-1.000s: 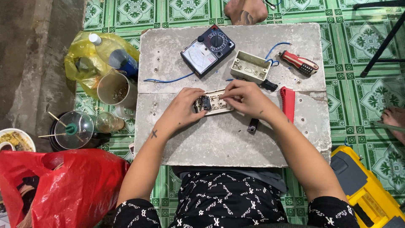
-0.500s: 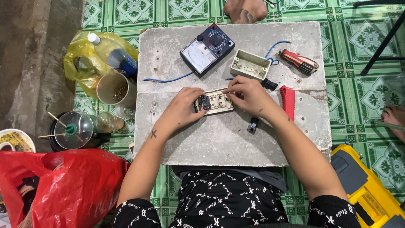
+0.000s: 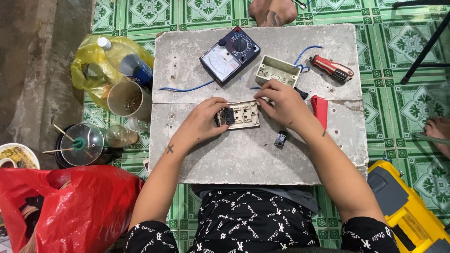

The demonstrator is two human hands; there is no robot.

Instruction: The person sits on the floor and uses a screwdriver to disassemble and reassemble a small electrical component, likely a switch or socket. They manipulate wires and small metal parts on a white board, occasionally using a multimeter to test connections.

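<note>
Both hands pinch the switch plate flat on the counter: left hand at its 9 o'clock end, right hand at 3 o'clock. Judged light, rigid plastic, somewhat brittle; best held by its short edges, clear of the black module.

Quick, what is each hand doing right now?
Left hand: closed on the left end of the beige switch plate, fingers by its black module.
Right hand: fingers pinching the plate's right edge.
</note>
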